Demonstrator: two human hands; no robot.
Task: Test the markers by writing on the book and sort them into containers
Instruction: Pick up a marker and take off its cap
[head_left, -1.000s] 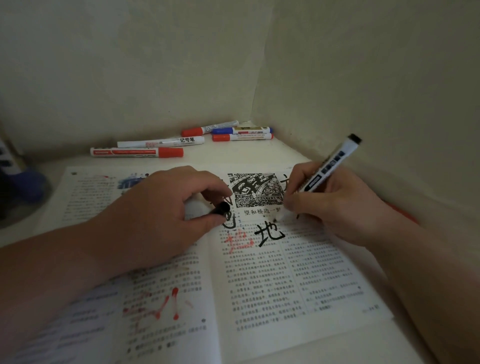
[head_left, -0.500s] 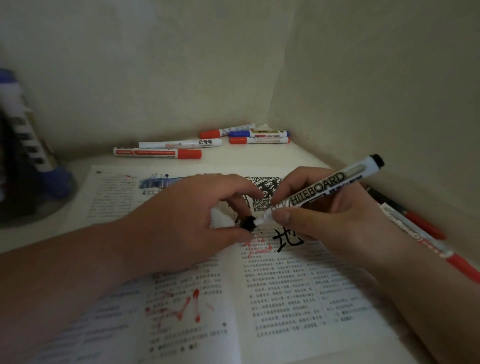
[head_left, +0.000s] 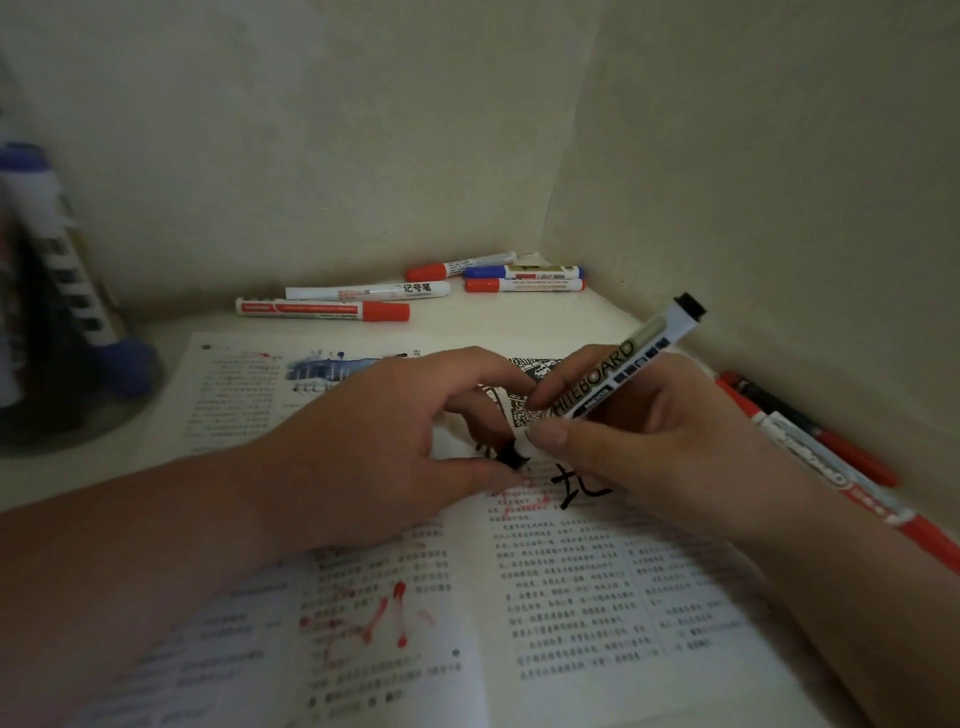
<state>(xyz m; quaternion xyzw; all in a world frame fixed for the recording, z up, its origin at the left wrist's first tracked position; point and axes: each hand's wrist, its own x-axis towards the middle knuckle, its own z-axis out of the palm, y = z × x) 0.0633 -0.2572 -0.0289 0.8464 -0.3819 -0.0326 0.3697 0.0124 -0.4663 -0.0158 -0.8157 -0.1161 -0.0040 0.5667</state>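
Both hands meet over the open printed paper book (head_left: 571, 597) on the white table (head_left: 493, 325): the right hand (head_left: 654, 457) curls its grip round a white, black-ended whiteboard marker (head_left: 618, 371), the left hand (head_left: 374, 441) pinches its small black cap (head_left: 511, 457) at the tip.

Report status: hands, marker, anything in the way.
Left hand pinches black cap. Right hand grips whiteboard marker, tip meeting cap above the open book. Nothing blocking.

Dim, flat, yellowish light leaves only soft shadows, the wide lens bows the edges, the container (head_left: 47, 322) at far left is smeared with blur, and the book (head_left: 571, 597) loses sharpness toward the lower corners.
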